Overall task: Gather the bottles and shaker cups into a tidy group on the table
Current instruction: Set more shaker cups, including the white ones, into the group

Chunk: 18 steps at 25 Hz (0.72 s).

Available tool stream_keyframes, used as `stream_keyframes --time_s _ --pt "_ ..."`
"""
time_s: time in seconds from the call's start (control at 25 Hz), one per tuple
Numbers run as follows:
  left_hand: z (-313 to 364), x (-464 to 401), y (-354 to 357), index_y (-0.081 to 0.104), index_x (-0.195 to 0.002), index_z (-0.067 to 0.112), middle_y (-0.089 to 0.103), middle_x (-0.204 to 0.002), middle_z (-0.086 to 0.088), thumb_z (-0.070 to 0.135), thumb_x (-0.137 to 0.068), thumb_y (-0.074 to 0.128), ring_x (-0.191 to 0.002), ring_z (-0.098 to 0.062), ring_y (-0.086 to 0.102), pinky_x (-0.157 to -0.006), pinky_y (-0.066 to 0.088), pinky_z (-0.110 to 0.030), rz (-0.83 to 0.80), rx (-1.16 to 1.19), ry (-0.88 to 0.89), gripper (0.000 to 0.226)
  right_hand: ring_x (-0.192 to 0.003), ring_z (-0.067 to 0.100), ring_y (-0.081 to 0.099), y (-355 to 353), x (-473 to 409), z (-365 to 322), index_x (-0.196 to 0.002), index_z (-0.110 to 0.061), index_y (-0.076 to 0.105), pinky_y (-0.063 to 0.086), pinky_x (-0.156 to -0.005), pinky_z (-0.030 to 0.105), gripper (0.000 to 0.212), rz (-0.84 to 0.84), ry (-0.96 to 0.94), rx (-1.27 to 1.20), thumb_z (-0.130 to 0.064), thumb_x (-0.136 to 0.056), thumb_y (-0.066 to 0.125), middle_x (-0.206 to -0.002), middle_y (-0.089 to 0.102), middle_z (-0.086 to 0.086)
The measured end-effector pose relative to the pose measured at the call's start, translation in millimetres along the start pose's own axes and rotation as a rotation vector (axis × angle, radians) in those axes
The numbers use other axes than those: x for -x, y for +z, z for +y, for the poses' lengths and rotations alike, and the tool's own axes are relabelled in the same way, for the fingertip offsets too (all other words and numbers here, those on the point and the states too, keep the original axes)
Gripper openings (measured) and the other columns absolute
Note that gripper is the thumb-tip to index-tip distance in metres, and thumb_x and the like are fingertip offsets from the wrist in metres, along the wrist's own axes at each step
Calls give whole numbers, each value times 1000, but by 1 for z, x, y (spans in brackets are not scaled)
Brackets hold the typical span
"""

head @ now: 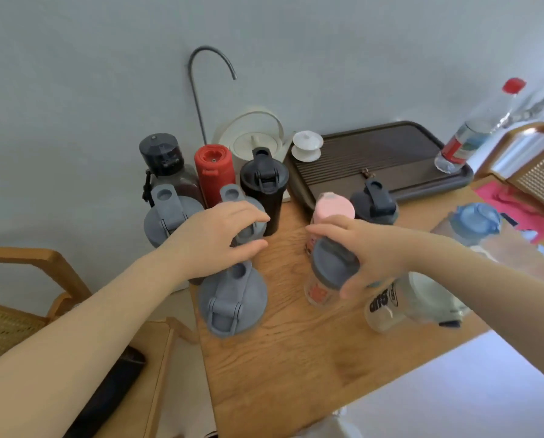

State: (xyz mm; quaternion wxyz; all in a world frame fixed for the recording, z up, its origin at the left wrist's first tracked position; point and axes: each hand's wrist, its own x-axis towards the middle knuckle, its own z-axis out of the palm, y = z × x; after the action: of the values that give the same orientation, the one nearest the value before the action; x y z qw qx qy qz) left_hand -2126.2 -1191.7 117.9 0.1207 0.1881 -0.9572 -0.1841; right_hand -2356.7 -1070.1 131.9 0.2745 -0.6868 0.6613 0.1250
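Note:
Several bottles and shaker cups stand on the wooden table. My left hand grips the lid of a grey-lidded shaker at the table's left edge, behind another grey-lidded shaker. A third grey-lidded shaker, a dark bottle, a red bottle and a black shaker cluster behind it. My right hand holds a clear shaker with a grey lid. Behind it stand a pink-lidded bottle and a dark-lidded shaker. A clear printed cup and a blue-lidded bottle are to the right.
A dark tea tray at the back holds a white lidded cup and a red-capped water bottle. A white kettle and curved tap stand by the wall. Wooden chairs flank the table at the left and right.

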Motion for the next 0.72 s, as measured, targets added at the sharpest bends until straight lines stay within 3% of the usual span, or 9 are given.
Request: stream_keyframes --time_s 0.08,0.2,0.32,0.48,0.6,0.72 --pt "3 15 -3 53 -120 22 55 -107 13 56 -77 39 -96 -5 54 -81 49 -28 -51 47 11 57 -134 28 27 16 -2 -7 -144 -36 -8 40 -104 45 118 67 64 121 -45 -63 78 -154 3 1" --pt "0 41 -1 42 -129 32 46 -129 15 67 -72 34 -110 5 40 -88 38 -18 -173 8 -16 67 -125 32 35 28 -8 -19 -141 -39 0 50 -87 47 106 243 76 166 -45 -64 73 -147 15 8" --pt "-2 65 1 23 -137 40 21 -147 19 73 -68 41 -128 0 28 -93 30 -17 -294 -8 -80 78 -119 32 40 32 -21 -36 -140 -37 12 50 -80 43 93 362 51 88 -46 -67 69 -137 29 9" --pt "4 77 8 -1 -142 36 -4 -154 13 59 -67 67 -139 -8 7 -108 29 -31 -399 -140 -141 104 -114 36 45 26 -47 -46 -139 -34 17 50 -77 42 90 461 87 41 -52 -67 67 -133 35 13" --pt "11 77 18 -6 -142 33 -1 -155 8 46 -73 68 -139 -13 10 -109 29 -32 -364 -157 -184 102 -112 36 48 18 -61 -41 -142 -32 17 49 -78 42 91 528 148 104 -61 -69 63 -133 38 15" --pt "18 75 24 0 -143 31 8 -154 8 47 -73 68 -137 -13 17 -106 32 -31 -309 -140 -233 99 -113 36 48 8 -73 -35 -143 -33 17 45 -79 40 90 565 193 149 -65 -71 60 -132 38 15"
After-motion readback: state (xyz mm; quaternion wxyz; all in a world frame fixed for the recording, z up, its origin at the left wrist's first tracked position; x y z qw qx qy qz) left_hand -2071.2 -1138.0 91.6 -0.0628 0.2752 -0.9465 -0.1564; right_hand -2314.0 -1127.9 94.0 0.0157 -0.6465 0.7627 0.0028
